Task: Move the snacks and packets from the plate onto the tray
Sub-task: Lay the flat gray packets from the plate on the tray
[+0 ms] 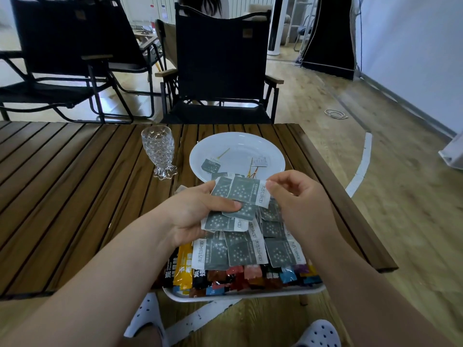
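Observation:
A white plate [263, 149] lies on the wooden table beyond my hands, with a few grey packets [211, 165] and thin sticks on it. Nearer me, a white tray [240, 295] at the table's front edge is filled with grey star-printed packets [244, 251] and colourful snack sachets [225, 278]. My left hand [195, 214] grips a fanned bunch of grey packets [240, 196] above the tray. The white end of the top packet in that bunch is pinched by my right hand [298, 204].
A clear patterned glass [159, 152] stands left of the plate. The slatted wooden table [75, 196] stretches left. Black folding chairs [220, 66] stand behind the table, and a person sits behind the middle one. My shoes show below the tray.

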`<control>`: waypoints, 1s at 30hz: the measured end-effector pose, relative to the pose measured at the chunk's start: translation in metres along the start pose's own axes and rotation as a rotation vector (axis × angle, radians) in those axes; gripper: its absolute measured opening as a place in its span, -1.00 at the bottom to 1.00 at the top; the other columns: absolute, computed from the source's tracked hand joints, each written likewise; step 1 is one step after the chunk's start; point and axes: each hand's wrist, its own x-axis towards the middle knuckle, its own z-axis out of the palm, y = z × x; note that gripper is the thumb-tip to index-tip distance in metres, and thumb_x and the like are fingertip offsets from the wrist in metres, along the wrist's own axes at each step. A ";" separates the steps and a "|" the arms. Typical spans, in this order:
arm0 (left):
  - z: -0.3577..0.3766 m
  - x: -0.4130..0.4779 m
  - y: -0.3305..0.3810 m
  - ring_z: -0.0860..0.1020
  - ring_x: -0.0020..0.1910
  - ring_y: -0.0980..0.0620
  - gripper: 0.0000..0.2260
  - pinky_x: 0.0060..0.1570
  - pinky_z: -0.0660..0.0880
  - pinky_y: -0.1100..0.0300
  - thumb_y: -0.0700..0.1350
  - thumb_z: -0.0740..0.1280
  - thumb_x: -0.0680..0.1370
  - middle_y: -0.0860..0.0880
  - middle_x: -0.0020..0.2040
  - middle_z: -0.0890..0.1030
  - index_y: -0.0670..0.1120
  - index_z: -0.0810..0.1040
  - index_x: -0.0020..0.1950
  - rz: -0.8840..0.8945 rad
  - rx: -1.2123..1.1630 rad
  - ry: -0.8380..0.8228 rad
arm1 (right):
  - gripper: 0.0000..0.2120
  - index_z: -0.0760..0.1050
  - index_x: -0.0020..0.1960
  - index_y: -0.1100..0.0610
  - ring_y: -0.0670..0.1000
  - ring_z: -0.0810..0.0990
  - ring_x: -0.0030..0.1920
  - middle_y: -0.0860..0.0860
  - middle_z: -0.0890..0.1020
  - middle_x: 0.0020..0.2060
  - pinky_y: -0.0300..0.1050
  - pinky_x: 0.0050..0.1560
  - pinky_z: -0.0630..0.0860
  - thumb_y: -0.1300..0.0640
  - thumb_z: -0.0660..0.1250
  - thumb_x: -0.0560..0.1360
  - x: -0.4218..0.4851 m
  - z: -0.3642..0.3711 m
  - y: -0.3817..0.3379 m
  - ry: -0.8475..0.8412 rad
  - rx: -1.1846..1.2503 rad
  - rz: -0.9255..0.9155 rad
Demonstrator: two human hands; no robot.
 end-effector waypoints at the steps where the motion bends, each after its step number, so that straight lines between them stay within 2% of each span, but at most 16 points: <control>1: -0.001 0.000 0.001 0.72 -0.02 -0.15 -0.57 -0.01 0.67 -0.10 -0.39 0.36 0.50 -0.25 0.19 0.69 -0.15 0.52 0.35 0.008 0.007 -0.009 | -0.90 0.62 -0.12 -0.04 -0.22 0.58 -0.32 -0.11 0.67 -0.28 -0.34 -0.34 0.47 0.08 0.39 0.58 0.001 -0.003 0.001 0.025 -0.035 -0.024; 4: -0.005 -0.001 0.003 0.73 0.01 -0.17 -0.53 -0.02 0.69 -0.10 -0.38 0.38 0.45 -0.25 0.18 0.69 -0.15 0.52 0.35 0.015 -0.022 -0.023 | -0.89 0.60 -0.09 -0.01 -0.18 0.49 -0.45 -0.10 0.61 -0.39 -0.30 -0.41 0.46 0.09 0.35 0.61 0.009 -0.021 0.002 0.007 0.025 0.057; 8: -0.012 -0.003 0.008 0.73 0.01 -0.18 -0.50 -0.13 0.70 -0.02 -0.37 0.39 0.42 -0.26 0.17 0.69 -0.18 0.50 0.37 0.016 -0.062 -0.012 | -0.89 0.58 -0.01 0.14 -0.10 0.43 -0.51 -0.04 0.55 -0.49 -0.26 -0.49 0.38 0.14 0.31 0.63 0.015 -0.048 0.014 -0.290 -0.047 0.236; 10: -0.016 -0.003 0.010 0.73 0.01 -0.18 -0.48 -0.13 0.70 -0.01 -0.37 0.39 0.42 -0.26 0.17 0.69 -0.19 0.49 0.38 0.023 -0.067 0.013 | -0.89 0.58 0.01 0.15 -0.08 0.46 -0.48 -0.02 0.57 -0.46 -0.22 -0.46 0.40 0.14 0.30 0.64 0.016 -0.053 0.022 -0.364 -0.107 0.306; 14: -0.019 -0.004 0.011 0.74 -0.02 -0.17 -0.51 -0.16 0.70 0.01 -0.38 0.37 0.44 -0.27 0.15 0.70 -0.19 0.50 0.37 0.024 -0.074 0.028 | -0.89 0.60 -0.06 0.06 -0.11 0.52 -0.47 -0.07 0.61 -0.46 -0.24 -0.43 0.44 0.10 0.33 0.62 0.020 -0.049 0.032 -0.334 -0.323 0.291; 17: -0.019 -0.005 0.010 0.74 -0.02 -0.17 -0.52 -0.14 0.70 -0.01 -0.38 0.37 0.45 -0.26 0.16 0.70 -0.19 0.50 0.37 0.021 -0.059 0.023 | -0.91 0.59 -0.13 -0.03 -0.14 0.63 -0.30 -0.07 0.66 -0.31 -0.26 -0.36 0.47 0.05 0.41 0.56 0.023 -0.043 0.034 -0.277 -0.516 0.221; 20: -0.020 -0.005 0.011 0.74 -0.02 -0.17 -0.53 -0.15 0.70 0.01 -0.38 0.37 0.46 -0.27 0.16 0.69 -0.18 0.50 0.37 0.023 -0.042 0.014 | -0.93 0.56 -0.09 -0.05 -0.12 0.62 -0.23 -0.06 0.63 -0.23 -0.24 -0.33 0.47 0.02 0.43 0.54 0.024 -0.038 0.035 -0.240 -0.573 0.190; 22: -0.020 -0.006 0.012 0.74 -0.01 -0.16 -0.56 -0.14 0.70 0.02 -0.40 0.35 0.50 -0.26 0.16 0.69 -0.18 0.50 0.36 0.029 -0.014 -0.001 | -0.93 0.55 -0.08 -0.07 -0.12 0.63 -0.23 -0.06 0.63 -0.22 -0.25 -0.32 0.47 -0.03 0.42 0.55 0.023 -0.037 0.032 -0.187 -0.540 0.135; 24: -0.021 -0.007 0.013 0.72 0.03 -0.17 -0.57 -0.10 0.70 0.02 -0.39 0.36 0.50 -0.25 0.17 0.69 -0.17 0.51 0.36 0.034 0.041 -0.018 | -0.88 0.57 -0.10 -0.09 -0.16 0.64 -0.31 -0.08 0.66 -0.27 -0.33 -0.39 0.46 -0.10 0.38 0.56 0.020 -0.034 0.025 -0.172 -0.418 0.091; 26: -0.019 -0.007 0.012 0.69 0.12 -0.21 -0.55 0.01 0.69 -0.03 -0.38 0.38 0.49 -0.24 0.19 0.69 -0.16 0.50 0.37 0.039 0.111 -0.037 | -0.78 0.62 -0.15 -0.05 -0.18 0.57 -0.44 -0.10 0.68 -0.33 -0.37 -0.46 0.41 -0.15 0.36 0.55 0.014 -0.027 0.013 -0.230 -0.197 0.110; 27: -0.018 -0.007 0.012 0.69 0.13 -0.22 -0.54 0.04 0.68 -0.04 -0.38 0.39 0.49 -0.24 0.20 0.68 -0.15 0.50 0.37 0.040 0.137 -0.047 | -0.76 0.64 -0.17 -0.03 -0.15 0.52 -0.45 -0.05 0.68 -0.33 -0.34 -0.46 0.39 -0.17 0.38 0.54 0.011 -0.023 0.007 -0.270 -0.089 0.132; 30: -0.012 -0.008 0.010 0.71 0.07 -0.19 -0.54 -0.05 0.69 0.00 -0.38 0.40 0.48 -0.24 0.18 0.69 -0.13 0.52 0.36 0.033 0.173 -0.080 | -0.79 0.67 -0.13 0.00 -0.11 0.50 -0.43 0.00 0.70 -0.31 -0.31 -0.47 0.41 -0.14 0.46 0.49 0.004 -0.012 -0.003 -0.340 0.027 0.123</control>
